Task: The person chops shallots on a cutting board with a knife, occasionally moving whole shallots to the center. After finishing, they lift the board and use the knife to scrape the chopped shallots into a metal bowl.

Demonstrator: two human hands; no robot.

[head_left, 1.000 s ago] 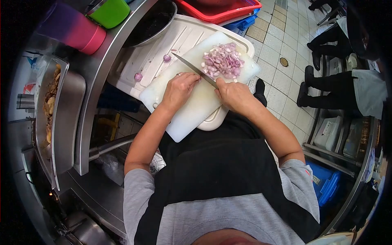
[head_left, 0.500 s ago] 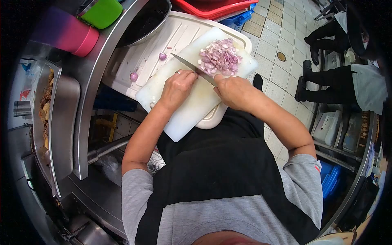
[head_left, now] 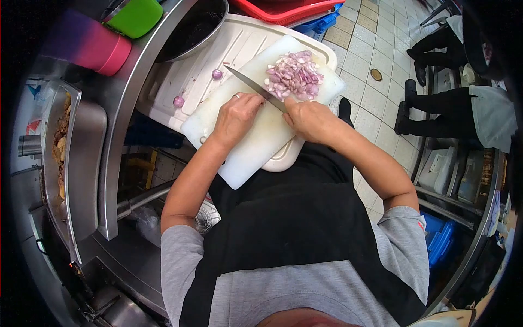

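My right hand [head_left: 308,119] is wrapped round the handle of a long knife [head_left: 248,82], whose blade lies slantwise over the white cutting board [head_left: 239,158]. Beside the blade is my left hand [head_left: 238,117], a ring on one finger, its fingertips pressed together on something small and mostly hidden. Sliced shallots [head_left: 295,76] form a pile on the board, just beyond the knife. Two whole shallots [head_left: 217,74] [head_left: 178,102] rest on the cream ribbed lid [head_left: 163,82] under the board.
A dark bowl [head_left: 193,27] and a red basket [head_left: 283,12] stand at the far side. On the left are a steel counter edge [head_left: 117,131], a pink container [head_left: 111,52], a green container [head_left: 139,19] and a food tray [head_left: 84,163]. Two people's legs [head_left: 441,111] show at right.
The knife and my right hand have shifted slightly to the left, and the blade tip sits a little farther from me. My left hand has barely moved.
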